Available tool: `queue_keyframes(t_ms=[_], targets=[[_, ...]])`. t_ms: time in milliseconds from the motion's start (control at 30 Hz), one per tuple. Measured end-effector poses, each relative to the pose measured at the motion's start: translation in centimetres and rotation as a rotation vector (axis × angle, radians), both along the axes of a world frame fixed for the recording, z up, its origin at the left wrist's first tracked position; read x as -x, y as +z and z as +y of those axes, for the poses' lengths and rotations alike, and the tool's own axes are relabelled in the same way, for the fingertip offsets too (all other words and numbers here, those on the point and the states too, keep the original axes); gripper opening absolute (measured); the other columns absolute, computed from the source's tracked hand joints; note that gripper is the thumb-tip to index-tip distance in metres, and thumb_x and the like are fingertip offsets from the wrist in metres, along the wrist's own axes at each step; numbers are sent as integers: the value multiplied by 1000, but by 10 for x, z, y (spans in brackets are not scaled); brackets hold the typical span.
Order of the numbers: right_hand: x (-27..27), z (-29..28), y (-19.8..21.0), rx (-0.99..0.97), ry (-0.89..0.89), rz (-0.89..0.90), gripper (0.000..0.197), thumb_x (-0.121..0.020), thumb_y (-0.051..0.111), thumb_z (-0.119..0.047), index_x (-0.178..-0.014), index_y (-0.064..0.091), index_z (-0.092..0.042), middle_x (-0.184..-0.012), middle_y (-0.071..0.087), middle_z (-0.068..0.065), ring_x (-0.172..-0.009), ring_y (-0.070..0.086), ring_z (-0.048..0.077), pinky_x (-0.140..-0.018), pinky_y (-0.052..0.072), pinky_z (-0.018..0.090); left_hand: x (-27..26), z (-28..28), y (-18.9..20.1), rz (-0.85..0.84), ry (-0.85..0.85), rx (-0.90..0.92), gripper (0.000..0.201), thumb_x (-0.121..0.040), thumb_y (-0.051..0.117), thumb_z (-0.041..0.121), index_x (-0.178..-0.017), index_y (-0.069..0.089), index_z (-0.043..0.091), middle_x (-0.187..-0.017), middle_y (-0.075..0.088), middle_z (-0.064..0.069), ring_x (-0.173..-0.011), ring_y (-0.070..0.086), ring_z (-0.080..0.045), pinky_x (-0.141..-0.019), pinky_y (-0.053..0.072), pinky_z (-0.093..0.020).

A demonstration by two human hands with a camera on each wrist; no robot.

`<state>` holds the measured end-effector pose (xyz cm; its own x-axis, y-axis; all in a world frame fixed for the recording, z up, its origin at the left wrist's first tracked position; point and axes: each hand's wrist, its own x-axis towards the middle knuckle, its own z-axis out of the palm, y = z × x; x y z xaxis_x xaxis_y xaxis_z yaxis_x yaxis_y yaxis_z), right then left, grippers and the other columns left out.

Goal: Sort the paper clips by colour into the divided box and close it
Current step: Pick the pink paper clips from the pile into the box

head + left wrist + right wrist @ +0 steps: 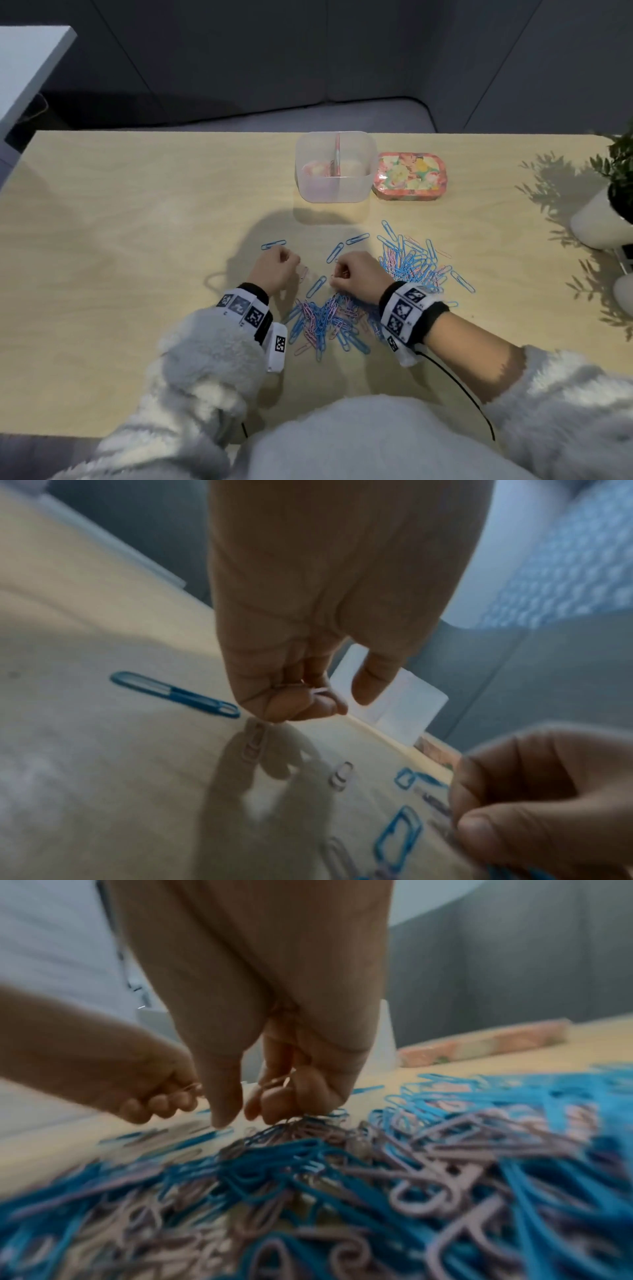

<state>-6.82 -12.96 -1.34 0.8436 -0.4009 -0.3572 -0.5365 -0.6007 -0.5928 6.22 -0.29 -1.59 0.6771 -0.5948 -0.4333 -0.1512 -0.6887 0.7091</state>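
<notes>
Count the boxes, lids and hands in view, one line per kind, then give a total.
Divided clear box: 1
Floral lid: 1
Hands: 2, left hand and right hand, each holding pink paper clips
Total: 4

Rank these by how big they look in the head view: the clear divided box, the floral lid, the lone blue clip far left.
Largest to smallest:
1. clear divided box
2. floral lid, a bit smaller in outline; it sits beside the box at about the same depth, so the ranking seems fair
3. lone blue clip, far smaller though nearer the camera
</notes>
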Motion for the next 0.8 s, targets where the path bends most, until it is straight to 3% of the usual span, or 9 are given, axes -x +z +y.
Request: queue_keyframes(t_ms=[100,233,333,400,467,533,633,700,800], targets=[[-5,7,2,163,78,41,14,-82,64,-17,-85,63,-3,-93,62,11,-87,59,28,-77,46,35,10,-1,-2,-214,-99,-114,18,-87,56,27,-89,56,9,-78,53,0,-75,50,-19,-71,41,-30],[-6,10,1,243,136,105,16,-89,51,-7,-95,62,3,-103,60,19,-96,58,36,-83,48,42,20,-1,-8,-369,-163,-126,12,-87,55,23,-86,53,11,-86,48,-2,-81,49,-22,-70,35,-28],[-4,10,0,250,168,109,16,-90,46,-8,-97,57,2,-105,56,18,-96,56,34,-80,44,40,21,-2,-11,-378,-217,-111,13,-90,53,18,-91,57,5,-95,50,-9,-90,51,-26,-76,35,-28],[-1,9,-1,234,195,91,8,-89,47,-9,-89,53,-3,-99,56,16,-91,54,31,-74,41,37,23,-5,-9,-386,-245,-99,15,-90,52,17,-91,57,3,-98,54,-12,-91,52,-28,-76,35,-28],[3,4,-3,96,128,21,8,-84,52,-7,-77,49,-11,-87,57,12,-81,55,27,-69,40,34,24,-7,-7,-362,-251,-76,14,-90,51,17,-90,56,5,-95,58,-11,-87,52,-25,-72,35,-29],[11,-7,-4,-78,-48,-101,15,-79,57,-5,-72,50,-15,-78,61,8,-73,57,23,-66,46,32,23,-12,-2,-304,-238,-46,14,-91,50,18,-92,56,6,-92,60,-9,-85,52,-22,-72,39,-30],[23,-26,2,-297,-293,-216,11,-83,54,-2,-89,54,-11,-73,56,4,-54,52,7,-49,41,13,22,-21,3,-180,-211,12,16,-93,48,16,-102,57,5,-93,59,-8,-87,54,-22,-77,43,-31],[30,-37,6,-482,-438,-231,18,-89,43,-1,-99,54,-11,-66,53,5,-38,46,3,-38,36,14,21,-31,3,-79,-208,40,20,-93,45,12,-107,56,4,-92,56,-6,-86,52,-19,-77,42,-28],[38,-48,6,-800,-662,-269,32,-86,28,4,-86,58,-7,-59,41,4,-41,39,12,-38,37,20,22,-47,2,128,-156,81,16,-92,42,7,-94,58,6,-82,57,-6,-80,53,-21,-66,43,-28]])
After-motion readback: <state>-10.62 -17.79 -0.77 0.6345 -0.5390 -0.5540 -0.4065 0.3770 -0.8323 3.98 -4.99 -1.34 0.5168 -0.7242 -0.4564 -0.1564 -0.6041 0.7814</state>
